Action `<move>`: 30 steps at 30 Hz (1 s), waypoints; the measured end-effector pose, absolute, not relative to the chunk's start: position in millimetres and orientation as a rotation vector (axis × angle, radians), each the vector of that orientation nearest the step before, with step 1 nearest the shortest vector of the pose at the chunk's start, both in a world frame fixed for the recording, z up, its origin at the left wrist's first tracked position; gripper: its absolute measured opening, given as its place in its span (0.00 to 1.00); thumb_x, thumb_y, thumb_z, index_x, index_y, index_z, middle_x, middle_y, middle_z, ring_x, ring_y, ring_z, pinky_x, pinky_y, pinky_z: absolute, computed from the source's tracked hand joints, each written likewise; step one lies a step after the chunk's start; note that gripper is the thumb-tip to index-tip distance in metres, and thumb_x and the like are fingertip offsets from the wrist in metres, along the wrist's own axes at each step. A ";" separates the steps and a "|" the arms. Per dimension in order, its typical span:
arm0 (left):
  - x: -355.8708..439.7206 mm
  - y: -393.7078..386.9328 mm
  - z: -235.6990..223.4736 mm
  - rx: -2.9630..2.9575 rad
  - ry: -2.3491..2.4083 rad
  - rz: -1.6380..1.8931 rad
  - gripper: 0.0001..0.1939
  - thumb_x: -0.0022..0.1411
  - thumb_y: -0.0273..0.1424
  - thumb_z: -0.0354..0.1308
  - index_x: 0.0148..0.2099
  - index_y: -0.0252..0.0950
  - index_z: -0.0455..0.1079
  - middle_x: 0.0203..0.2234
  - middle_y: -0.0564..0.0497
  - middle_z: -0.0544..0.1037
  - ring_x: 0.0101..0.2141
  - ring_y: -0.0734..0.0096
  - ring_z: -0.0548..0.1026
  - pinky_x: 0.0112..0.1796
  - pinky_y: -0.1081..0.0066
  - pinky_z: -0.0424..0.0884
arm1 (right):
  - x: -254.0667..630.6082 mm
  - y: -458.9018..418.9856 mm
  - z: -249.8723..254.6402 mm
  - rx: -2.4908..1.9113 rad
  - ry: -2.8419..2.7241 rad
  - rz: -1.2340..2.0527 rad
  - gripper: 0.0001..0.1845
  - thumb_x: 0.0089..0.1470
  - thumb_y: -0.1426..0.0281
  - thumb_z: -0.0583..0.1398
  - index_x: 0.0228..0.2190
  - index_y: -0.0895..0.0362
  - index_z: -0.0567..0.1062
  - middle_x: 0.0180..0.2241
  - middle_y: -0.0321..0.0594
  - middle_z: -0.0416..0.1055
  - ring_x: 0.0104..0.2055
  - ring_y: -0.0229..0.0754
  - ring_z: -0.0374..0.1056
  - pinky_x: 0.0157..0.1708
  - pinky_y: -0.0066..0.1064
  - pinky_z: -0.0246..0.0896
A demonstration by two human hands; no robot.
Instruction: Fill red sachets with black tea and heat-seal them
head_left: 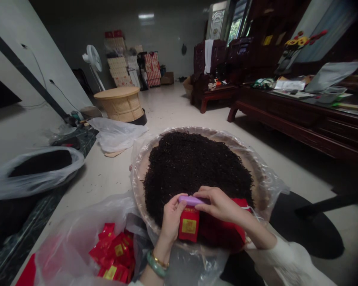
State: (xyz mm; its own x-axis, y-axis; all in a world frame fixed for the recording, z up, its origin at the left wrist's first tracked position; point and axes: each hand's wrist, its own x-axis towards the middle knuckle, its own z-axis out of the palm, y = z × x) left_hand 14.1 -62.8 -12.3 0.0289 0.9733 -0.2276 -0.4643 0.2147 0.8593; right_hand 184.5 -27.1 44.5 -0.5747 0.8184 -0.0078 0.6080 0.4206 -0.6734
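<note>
A small red packet [188, 227] with a yellow label hangs upright over the near side of a round tray [258, 174]. My left hand [170, 217] is closed, pinching the packet's top corner by the left end of a purple handheld bag sealer [190, 200]. The sealer lies across the packet's top edge. My right hand [216, 202] is closed around the sealer's right end. Dark, wiry dried tea leaves [197, 163] fill much of the plastic-lined tray. Beneath my right forearm, more red material [220, 232] lies on the tray's near side, partly hidden.
A clear plastic bag [74, 222] at lower left holds several red packets [116, 252]. Further left sits an open bag of dark leaves [41, 163]. A black round base [307, 226] stands right of the tray. Beyond are a woven drum-shaped stand [119, 105] and a wooden table [298, 119].
</note>
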 end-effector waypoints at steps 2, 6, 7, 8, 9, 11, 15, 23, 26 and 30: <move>14.5 -63.1 -11.9 0.677 0.971 1.254 0.24 0.44 0.43 0.70 0.39 0.32 0.75 0.27 0.50 0.80 0.23 0.73 0.73 0.26 0.75 0.68 | 184.4 -27.1 44.9 -1.233 -2.359 0.922 0.10 0.54 0.67 0.60 0.38 0.57 0.79 0.33 0.42 0.73 0.34 0.43 0.69 0.34 0.29 0.59; 14.6 -63.4 -10.6 0.682 0.976 1.247 0.24 0.44 0.43 0.70 0.40 0.33 0.75 0.27 0.50 0.80 0.23 0.73 0.73 0.26 0.75 0.68 | 184.6 -26.8 45.3 -1.240 -2.358 0.927 0.11 0.54 0.68 0.61 0.38 0.58 0.79 0.33 0.43 0.73 0.35 0.44 0.69 0.35 0.29 0.60; 14.4 -63.4 -10.4 0.683 0.978 1.243 0.24 0.44 0.43 0.70 0.40 0.33 0.75 0.27 0.50 0.80 0.23 0.73 0.73 0.26 0.75 0.68 | 184.7 -26.7 45.1 -1.239 -2.357 0.929 0.11 0.54 0.68 0.61 0.38 0.58 0.79 0.33 0.43 0.73 0.35 0.44 0.69 0.35 0.29 0.60; 14.3 -63.5 -10.3 0.686 0.978 1.241 0.24 0.44 0.43 0.70 0.40 0.33 0.74 0.28 0.50 0.80 0.23 0.73 0.73 0.26 0.75 0.68 | 184.8 -26.7 44.9 -1.238 -2.356 0.930 0.11 0.54 0.68 0.61 0.38 0.58 0.79 0.33 0.43 0.73 0.35 0.44 0.69 0.35 0.29 0.60; 14.1 -63.6 -10.4 0.689 0.978 1.239 0.24 0.44 0.43 0.70 0.40 0.33 0.74 0.28 0.50 0.80 0.23 0.74 0.73 0.27 0.75 0.68 | 184.8 -26.7 44.7 -1.236 -2.355 0.929 0.11 0.54 0.68 0.61 0.38 0.58 0.79 0.33 0.43 0.73 0.35 0.44 0.69 0.35 0.29 0.60; 13.9 -63.8 -10.6 0.696 0.979 1.239 0.24 0.45 0.43 0.70 0.40 0.33 0.74 0.28 0.50 0.80 0.23 0.73 0.73 0.27 0.75 0.68 | 184.8 -26.8 44.5 -1.235 -2.357 0.930 0.11 0.54 0.67 0.61 0.38 0.58 0.79 0.33 0.43 0.73 0.35 0.44 0.69 0.35 0.29 0.59; 13.7 -64.2 -10.4 0.707 1.000 1.242 0.24 0.45 0.43 0.70 0.40 0.32 0.74 0.28 0.49 0.80 0.24 0.73 0.73 0.27 0.75 0.68 | 184.6 -27.1 45.0 -1.242 -2.358 0.939 0.11 0.54 0.67 0.61 0.38 0.58 0.79 0.33 0.43 0.73 0.35 0.44 0.69 0.34 0.29 0.60; 15.2 -64.3 -8.4 0.687 0.991 1.238 0.25 0.44 0.43 0.70 0.40 0.32 0.74 0.27 0.50 0.80 0.23 0.74 0.73 0.26 0.76 0.68 | 184.0 -27.2 44.8 -1.253 -2.364 0.934 0.11 0.54 0.67 0.61 0.38 0.57 0.79 0.34 0.43 0.74 0.36 0.44 0.69 0.35 0.29 0.60; 15.5 -64.1 -8.8 0.689 0.995 1.244 0.24 0.44 0.43 0.70 0.40 0.32 0.74 0.27 0.50 0.80 0.23 0.74 0.73 0.27 0.76 0.68 | 183.5 -27.3 45.8 -1.261 -2.370 0.931 0.10 0.54 0.68 0.61 0.38 0.58 0.79 0.33 0.43 0.74 0.35 0.44 0.69 0.34 0.29 0.59; 15.6 -64.0 -9.8 0.677 0.987 1.244 0.25 0.44 0.43 0.70 0.40 0.32 0.74 0.28 0.50 0.80 0.23 0.74 0.73 0.27 0.75 0.69 | 183.6 -27.6 46.0 -1.265 -2.374 0.921 0.10 0.54 0.69 0.61 0.38 0.58 0.79 0.33 0.43 0.73 0.35 0.44 0.69 0.34 0.29 0.59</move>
State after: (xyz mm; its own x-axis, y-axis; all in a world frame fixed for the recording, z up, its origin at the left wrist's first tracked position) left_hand 15.6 -64.0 -9.8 0.0224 0.9709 -0.2384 -0.4526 0.2225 0.8635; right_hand 183.6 -27.6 46.0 -0.5689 0.8216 -0.0371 0.6315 0.4075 -0.6596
